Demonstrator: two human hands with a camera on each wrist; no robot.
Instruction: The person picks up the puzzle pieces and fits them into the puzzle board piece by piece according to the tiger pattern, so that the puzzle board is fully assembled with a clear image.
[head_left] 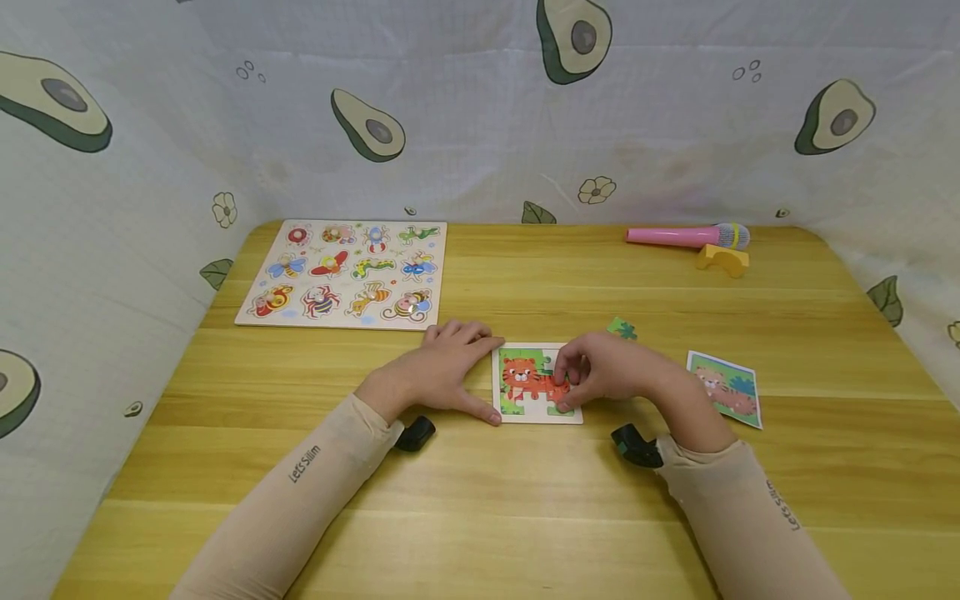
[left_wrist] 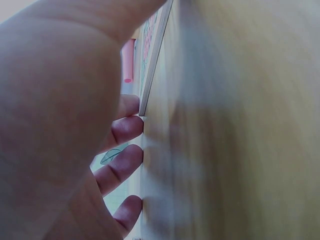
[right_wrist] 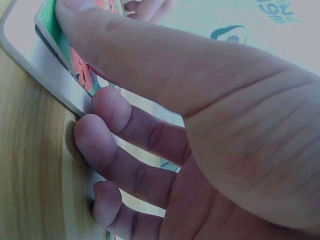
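Note:
A small jigsaw puzzle of an orange tiger lies in a white-rimmed tray at the middle of the table. Along the tray's left side my left hand is spread, with thumb and index fingertip at its edge. My right hand pinches a green-and-orange puzzle piece over the tray's right side; in the right wrist view the piece's edge is slightly raised above the white base. White gaps show at the bottom middle and upper right of the picture. A loose green-and-blue piece lies just beyond my right hand.
A picture card of a tiger lies right of my right forearm. At the back left is a wooden insect peg board. A pink toy microphone and a yellow arch block are at the back right, before a patterned curtain.

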